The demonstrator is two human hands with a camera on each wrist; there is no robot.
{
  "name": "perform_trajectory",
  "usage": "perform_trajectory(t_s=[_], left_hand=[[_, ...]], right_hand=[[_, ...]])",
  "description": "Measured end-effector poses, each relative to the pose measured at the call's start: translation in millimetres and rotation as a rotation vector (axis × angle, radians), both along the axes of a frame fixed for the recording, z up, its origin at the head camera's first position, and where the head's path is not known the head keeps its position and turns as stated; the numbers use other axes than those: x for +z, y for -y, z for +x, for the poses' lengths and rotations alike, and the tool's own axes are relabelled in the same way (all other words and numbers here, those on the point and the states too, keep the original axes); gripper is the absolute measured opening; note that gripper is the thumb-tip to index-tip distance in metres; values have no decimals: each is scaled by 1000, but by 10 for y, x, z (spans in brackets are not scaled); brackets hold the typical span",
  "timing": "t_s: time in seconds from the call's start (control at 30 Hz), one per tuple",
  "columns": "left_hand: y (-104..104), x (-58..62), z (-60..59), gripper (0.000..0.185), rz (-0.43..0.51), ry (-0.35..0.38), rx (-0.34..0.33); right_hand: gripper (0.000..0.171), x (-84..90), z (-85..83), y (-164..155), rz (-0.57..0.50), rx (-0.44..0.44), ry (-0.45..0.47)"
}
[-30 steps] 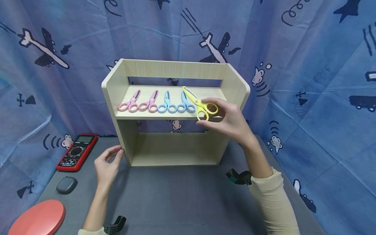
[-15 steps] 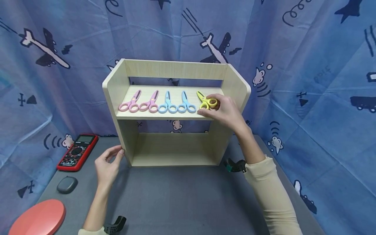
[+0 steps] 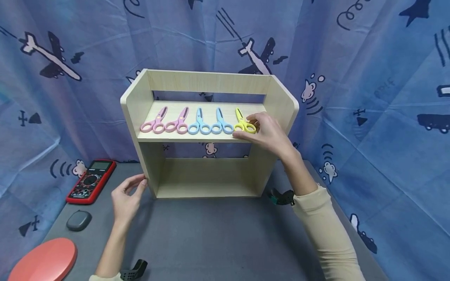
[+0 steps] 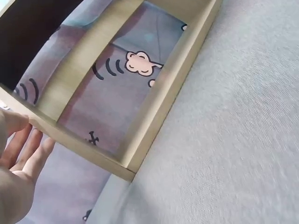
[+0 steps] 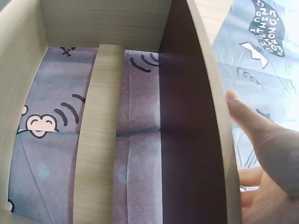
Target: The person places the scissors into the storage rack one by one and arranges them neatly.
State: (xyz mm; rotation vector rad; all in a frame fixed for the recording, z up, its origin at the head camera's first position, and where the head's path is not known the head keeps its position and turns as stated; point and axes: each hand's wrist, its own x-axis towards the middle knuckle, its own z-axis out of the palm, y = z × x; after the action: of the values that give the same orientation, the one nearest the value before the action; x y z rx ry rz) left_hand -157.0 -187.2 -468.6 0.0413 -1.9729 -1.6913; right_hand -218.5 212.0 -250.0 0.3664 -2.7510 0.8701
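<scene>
In the head view, my right hand [image 3: 268, 134] is at the right end of the upper shelf, with thumb and fingers around the handles of yellow scissors [image 3: 240, 121]. The scissors lie on the shelf, blades toward the back. To their left lie two light blue scissors [image 3: 200, 121] and two pink scissors [image 3: 179, 121] in a row. My left hand [image 3: 127, 197] rests its fingertips against the left side panel of the pale wooden shelf unit [image 3: 211, 82]. In the left wrist view, its fingers [image 4: 39, 156] touch that panel's outer side. The right wrist view hides the scissors behind the shelf board.
A red multimeter [image 3: 90, 181], a dark grey mouse-like object [image 3: 79, 221] and a round coral-red disc [image 3: 45, 259] lie along the left of the grey table [image 3: 211, 238]. A blue patterned curtain [image 3: 211, 35] hangs behind and at both sides.
My right hand has lowered the yellow scissors from in front of the shelf edge onto the shelf and turned them into line with the others. The left hand has stayed at the side panel.
</scene>
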Motion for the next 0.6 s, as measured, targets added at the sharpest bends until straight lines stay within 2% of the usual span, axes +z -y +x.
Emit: perform_trajectory(t_s=[0.1,0.2,0.27,0.3,0.37,0.43,0.53,0.6], left_hand=[[24,10,69,24,-33,24,-15],[62,62,185,27,-106,52,-42],[86,134,285,30,-206,48,-55],[97,175,334,32,-272,23,-55],[107,282,443,36,-460,-63,-35],[103,405,535,42,-648,-194,-7],[63,602,663,70,-919,-363,37],[11,710,724,87,-1042,-441,32]], right_hand=[[72,-43,102,-28,-55,22,-98],[62,-139,288,-61,-95,75,-292],[58,-222,460,-94,-91,108,-418],[58,-265,557,-112,-74,118,-467],[63,-349,760,-148,-7,117,-546],[72,-435,949,-186,97,98,-613],[87,-587,1184,-232,272,53,-695],[92,-697,1305,-256,360,34,-723]])
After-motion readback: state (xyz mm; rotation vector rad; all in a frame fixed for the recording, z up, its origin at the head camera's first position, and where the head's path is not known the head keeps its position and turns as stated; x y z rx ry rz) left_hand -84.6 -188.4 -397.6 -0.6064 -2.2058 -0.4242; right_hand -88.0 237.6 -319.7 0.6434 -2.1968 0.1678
